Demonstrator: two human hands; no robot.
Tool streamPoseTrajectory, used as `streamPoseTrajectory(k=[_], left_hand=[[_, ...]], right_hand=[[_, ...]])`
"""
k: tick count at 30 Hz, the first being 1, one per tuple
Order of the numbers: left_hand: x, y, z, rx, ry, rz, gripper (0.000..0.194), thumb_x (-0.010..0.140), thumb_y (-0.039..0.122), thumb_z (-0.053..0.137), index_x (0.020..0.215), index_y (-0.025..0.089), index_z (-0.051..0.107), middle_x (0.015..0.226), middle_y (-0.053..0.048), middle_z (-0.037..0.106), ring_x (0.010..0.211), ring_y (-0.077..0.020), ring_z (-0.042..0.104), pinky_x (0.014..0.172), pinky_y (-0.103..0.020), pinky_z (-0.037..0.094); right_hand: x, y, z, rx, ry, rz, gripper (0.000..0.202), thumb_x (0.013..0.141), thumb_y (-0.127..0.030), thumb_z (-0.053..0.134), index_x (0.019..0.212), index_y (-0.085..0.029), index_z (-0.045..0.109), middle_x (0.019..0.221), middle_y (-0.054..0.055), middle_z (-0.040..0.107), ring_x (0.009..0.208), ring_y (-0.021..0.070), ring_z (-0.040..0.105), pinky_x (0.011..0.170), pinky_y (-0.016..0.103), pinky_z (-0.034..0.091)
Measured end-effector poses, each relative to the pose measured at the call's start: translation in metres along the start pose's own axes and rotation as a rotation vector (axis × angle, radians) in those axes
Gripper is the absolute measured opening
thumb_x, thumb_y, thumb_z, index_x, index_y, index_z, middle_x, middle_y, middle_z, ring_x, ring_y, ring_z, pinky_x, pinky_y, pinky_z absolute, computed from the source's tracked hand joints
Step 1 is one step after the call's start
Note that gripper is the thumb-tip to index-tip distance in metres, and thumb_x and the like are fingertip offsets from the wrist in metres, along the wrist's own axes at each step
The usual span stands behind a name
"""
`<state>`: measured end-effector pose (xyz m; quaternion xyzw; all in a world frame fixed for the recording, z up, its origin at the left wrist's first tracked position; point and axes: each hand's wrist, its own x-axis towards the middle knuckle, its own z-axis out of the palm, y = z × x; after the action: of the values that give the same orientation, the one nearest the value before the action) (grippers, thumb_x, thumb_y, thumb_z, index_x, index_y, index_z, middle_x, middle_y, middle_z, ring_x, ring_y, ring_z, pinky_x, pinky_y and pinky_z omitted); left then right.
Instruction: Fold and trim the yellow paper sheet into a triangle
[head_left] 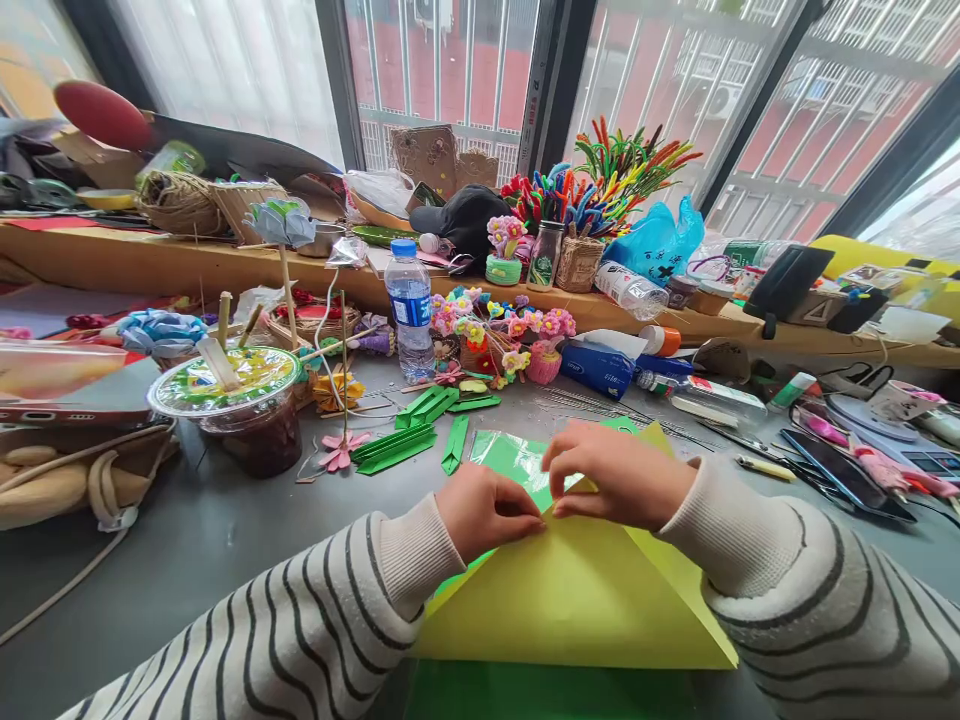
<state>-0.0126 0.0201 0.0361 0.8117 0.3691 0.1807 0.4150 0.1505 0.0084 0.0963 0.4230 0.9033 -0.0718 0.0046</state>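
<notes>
A large yellow paper [555,600], partly folded over, lies on top of green sheets [517,690] at the table's near edge. My left hand [487,510] pinches the paper's upper edge between thumb and fingers. Just to the right, my right hand [611,475] grips the same sheet close to its folded point, fingers curled. The two hands nearly touch. Behind them, shiny green paper [514,460] shows. Folded green paper strips [396,448] rest beyond my left hand, beside a pink paper flower [345,452].
A lidded cup of dark drink [255,430] stands at the left. Behind the strips are a water bottle [409,310] and crocheted flowers [495,325]. A blue tissue pack [596,368], a phone [844,470] and a scale [885,430] lie towards the right.
</notes>
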Motion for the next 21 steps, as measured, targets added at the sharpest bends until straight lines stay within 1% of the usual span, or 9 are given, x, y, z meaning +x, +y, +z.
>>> streamPoseTrajectory(k=[1,3,7,10,13,17,21], left_hand=[[0.000,0.000,0.000,-0.004,0.001,-0.001,0.019,0.063,0.029,0.056,0.065,0.015,0.068,0.053,0.000,0.061,0.049,-0.0098,0.048,0.046,-0.015,0.034],[0.000,-0.001,0.000,-0.024,-0.007,-0.009,0.020,0.063,0.029,0.055,0.068,0.013,0.067,0.053,0.000,0.060,0.050,-0.0101,0.048,0.046,-0.016,0.034],[-0.007,-0.006,-0.003,-0.118,-0.054,-0.052,0.023,0.062,0.029,0.057,0.072,0.010,0.065,0.060,-0.003,0.062,0.054,-0.0121,0.053,0.049,-0.017,0.039],[-0.015,-0.013,-0.006,-0.208,-0.089,-0.095,0.025,0.059,0.030,0.060,0.072,0.009,0.064,0.063,-0.005,0.063,0.057,-0.0140,0.055,0.051,-0.018,0.042],[-0.021,-0.019,-0.011,-0.312,-0.105,-0.134,0.025,0.057,0.030,0.062,0.071,0.009,0.063,0.062,-0.003,0.063,0.057,-0.0135,0.055,0.052,-0.019,0.042],[-0.022,-0.025,-0.015,-0.400,-0.080,-0.163,0.021,0.055,0.027,0.065,0.066,0.010,0.062,0.058,0.000,0.060,0.055,-0.0110,0.053,0.051,-0.017,0.041],[-0.022,-0.029,-0.018,-0.480,-0.013,-0.205,0.021,0.054,0.028,0.065,0.065,0.010,0.062,0.058,0.000,0.060,0.055,-0.0107,0.053,0.053,-0.018,0.042]], right_hand=[[0.002,-0.003,0.002,0.012,-0.044,0.026,0.005,0.065,-0.023,0.060,0.067,-0.021,0.065,0.076,0.003,0.064,0.074,0.0171,0.056,0.066,0.027,0.041],[0.005,-0.006,0.004,0.016,-0.096,0.084,0.007,0.066,-0.020,0.059,0.068,-0.021,0.065,0.068,0.001,0.065,0.067,0.0155,0.057,0.060,0.023,0.040],[0.002,-0.002,0.003,-0.007,-0.069,0.119,0.008,0.068,-0.020,0.057,0.067,-0.022,0.065,0.066,0.000,0.065,0.064,0.0149,0.057,0.057,0.021,0.038],[-0.004,0.009,-0.002,-0.021,-0.044,0.115,0.011,0.069,-0.021,0.054,0.066,-0.022,0.064,0.065,0.000,0.065,0.062,0.0147,0.057,0.056,0.021,0.037],[-0.010,0.018,-0.009,0.015,-0.045,0.095,0.013,0.071,-0.021,0.051,0.067,-0.020,0.064,0.063,0.001,0.064,0.059,0.0136,0.055,0.055,0.021,0.037],[-0.015,0.025,-0.020,0.070,-0.044,0.096,0.016,0.072,-0.025,0.049,0.067,-0.019,0.063,0.060,0.001,0.062,0.055,0.0123,0.054,0.052,0.019,0.037],[-0.018,0.026,-0.034,0.087,-0.068,0.116,0.018,0.072,-0.027,0.047,0.066,-0.019,0.063,0.059,0.000,0.061,0.054,0.0118,0.053,0.050,0.019,0.037]])
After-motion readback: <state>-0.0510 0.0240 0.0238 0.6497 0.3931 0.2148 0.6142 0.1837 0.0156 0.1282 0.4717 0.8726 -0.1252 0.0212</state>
